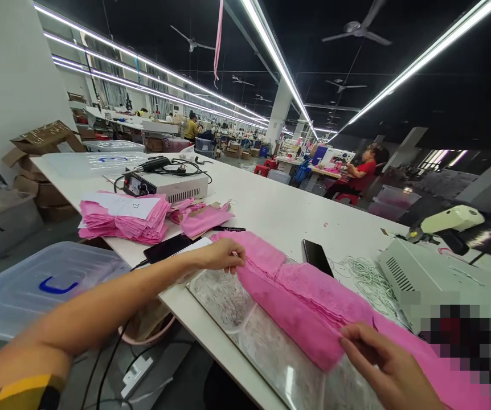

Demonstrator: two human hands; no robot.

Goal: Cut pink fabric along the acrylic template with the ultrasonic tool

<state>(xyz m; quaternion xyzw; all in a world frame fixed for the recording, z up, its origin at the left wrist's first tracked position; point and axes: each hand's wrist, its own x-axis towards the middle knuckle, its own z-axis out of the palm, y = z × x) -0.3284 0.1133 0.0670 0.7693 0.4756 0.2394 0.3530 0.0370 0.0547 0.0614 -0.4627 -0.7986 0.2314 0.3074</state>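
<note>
A long stack of pink fabric pieces (pixel 314 296) lies across a clear plastic sheet (pixel 245 324) on the white table (pixel 271 210). My left hand (pixel 220 255) pinches the stack's far left edge, fingers closed on the cloth. My right hand (pixel 388 364) grips the near edge of the same stack, fingers curled over the pink fabric. Both arms reach in from the lower left and lower right.
A second pile of pink pieces (pixel 121 219) with a paper slip lies at the left, loose pink scraps (pixel 205 219) beside it. Two dark phones (pixel 316 256) (pixel 168 247), a pen, white cord, and grey machine boxes (pixel 166 185) (pixel 433 279) sit on the table. A clear bin lid (pixel 36 285) is low left. A seated person in red works beyond.
</note>
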